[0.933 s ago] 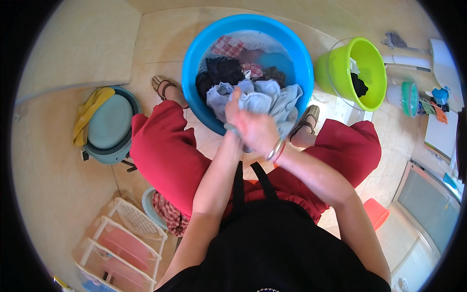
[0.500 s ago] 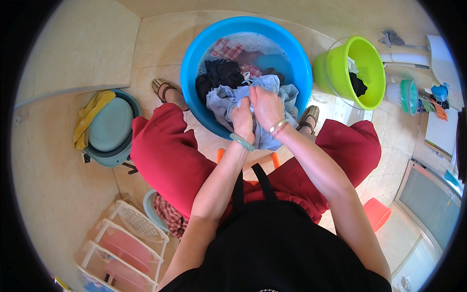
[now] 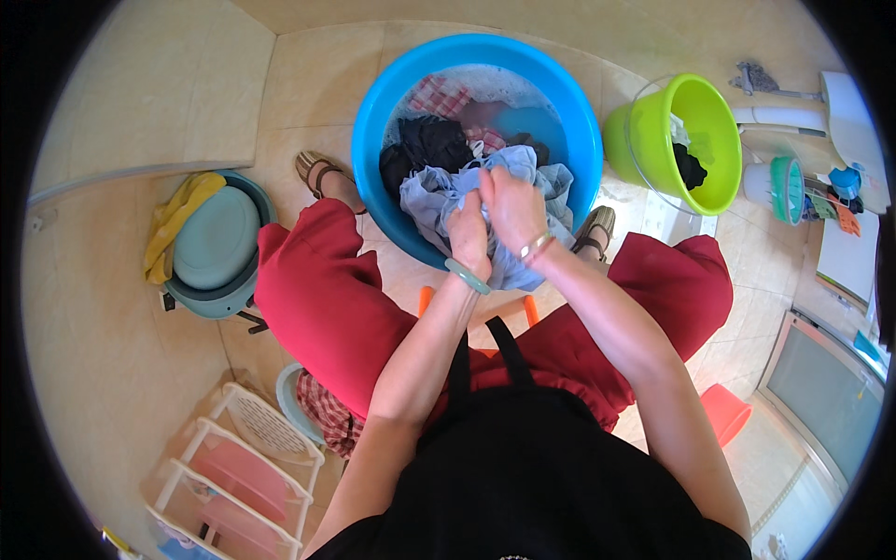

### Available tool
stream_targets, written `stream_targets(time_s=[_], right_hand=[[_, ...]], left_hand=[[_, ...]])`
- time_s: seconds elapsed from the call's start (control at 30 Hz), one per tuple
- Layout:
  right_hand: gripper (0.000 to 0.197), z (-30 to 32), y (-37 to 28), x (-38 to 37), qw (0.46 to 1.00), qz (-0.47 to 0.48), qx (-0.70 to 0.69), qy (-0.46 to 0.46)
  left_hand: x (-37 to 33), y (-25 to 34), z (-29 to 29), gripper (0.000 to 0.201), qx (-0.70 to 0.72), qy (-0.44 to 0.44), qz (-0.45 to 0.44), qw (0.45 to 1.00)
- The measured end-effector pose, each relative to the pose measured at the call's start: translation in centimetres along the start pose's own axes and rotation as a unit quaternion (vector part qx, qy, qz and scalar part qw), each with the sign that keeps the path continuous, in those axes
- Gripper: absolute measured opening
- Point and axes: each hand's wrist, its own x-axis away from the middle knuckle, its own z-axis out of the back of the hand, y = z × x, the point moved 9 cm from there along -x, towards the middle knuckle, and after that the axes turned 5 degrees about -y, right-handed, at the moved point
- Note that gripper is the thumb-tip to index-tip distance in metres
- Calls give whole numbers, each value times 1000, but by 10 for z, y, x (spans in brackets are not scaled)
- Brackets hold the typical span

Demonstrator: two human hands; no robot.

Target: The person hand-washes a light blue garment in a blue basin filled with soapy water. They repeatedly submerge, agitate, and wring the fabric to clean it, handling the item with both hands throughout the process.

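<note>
Basin of round blue plastic (image 3: 376, 107) has a lime-green plastic bucket (image 3: 651, 133) to its right. Inside the basin and over its near rim lies a crumpled pale-blue fabric garment (image 3: 435, 196); left hand (image 3: 469, 231) and right hand (image 3: 516, 213) curl closed, apparently gripping its folds.

Left hand (image 3: 468, 233), right hand (image 3: 516, 210) on light-blue cloth (image 3: 427, 198)

A home washroom, shown by the tiled floor (image 3: 317, 84) around a blue tub (image 3: 582, 131) of sudsy laundry (image 3: 431, 198), green bucket (image 3: 640, 135) right of it.
</note>
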Motion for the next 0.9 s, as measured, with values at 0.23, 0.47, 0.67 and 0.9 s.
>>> stream_targets(time_s=[0.23,0.47,0.67,0.9], right_hand=[[23,-11,-14,16,998,29,-40,-35],[31,-7,32,-6,999,-39,8,20],[24,6,-50,42,994,89,-60,-19],[31,-11,56,-13,997,-59,45,5]], left_hand=[[-4,-10,6,36,105,19,-18,994],[32,11,-19,29,154,59,45,985],[-13,-11,16,35,98,-19,-1,995],[42,10,-26,36,79,75,50,993]])
